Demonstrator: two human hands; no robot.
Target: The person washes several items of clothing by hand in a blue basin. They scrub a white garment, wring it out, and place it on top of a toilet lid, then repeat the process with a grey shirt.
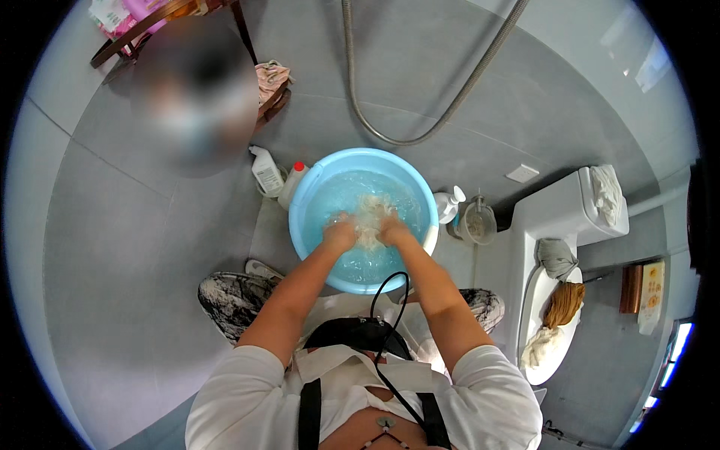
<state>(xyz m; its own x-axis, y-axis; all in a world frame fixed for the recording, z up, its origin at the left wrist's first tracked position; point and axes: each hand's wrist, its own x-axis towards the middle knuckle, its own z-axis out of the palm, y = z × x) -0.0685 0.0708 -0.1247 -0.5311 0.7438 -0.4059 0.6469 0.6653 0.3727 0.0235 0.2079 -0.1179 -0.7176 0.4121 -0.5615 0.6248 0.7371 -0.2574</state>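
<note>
A light blue plastic basin point(301, 196) of water stands on the floor in front of me. In its middle a cream-coloured cloth point(370, 217) lies bunched in the moving water. My left hand point(341, 232) is closed on the cloth's left side, the fingertips partly hidden by water. On the opposite side my right hand point(389, 227) grips the same cloth, its fingers dipping into the water. Both forearms reach over the basin's near rim.
Left of the basin stand a white bottle point(266, 172) and a red-capped jug point(292, 184). Right are a white pump bottle point(448, 204) and a clear container point(478, 223). Cloths drape a white toilet point(525, 251). A metal hose point(450, 112) hangs beyond the basin.
</note>
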